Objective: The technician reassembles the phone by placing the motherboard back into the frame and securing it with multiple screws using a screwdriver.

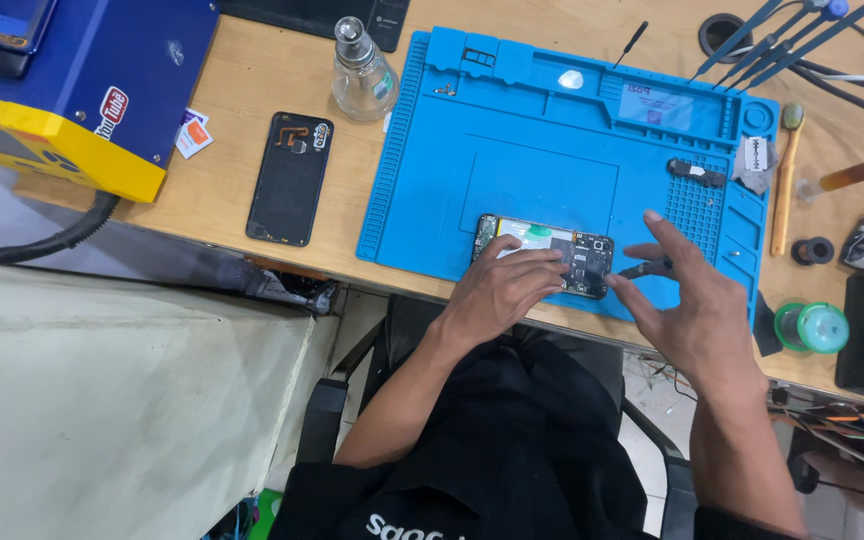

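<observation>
The left hand (500, 292) lies palm-down, its fingers flat across the opened phone (544, 254) and pressing it onto the blue work mat (542, 170). The right hand (687, 300) hovers just beside the phone's far end with fingers spread wide; a dark tool (650, 268) sits under the fingers, and whether they pinch it cannot be told. Beyond the right fingertips lies a small black part (697, 173). Well away from the left hand lie a black back cover (290, 178) and a glass bottle (362, 72). The phone sits under the left fingers, at the mat's near edge.
</observation>
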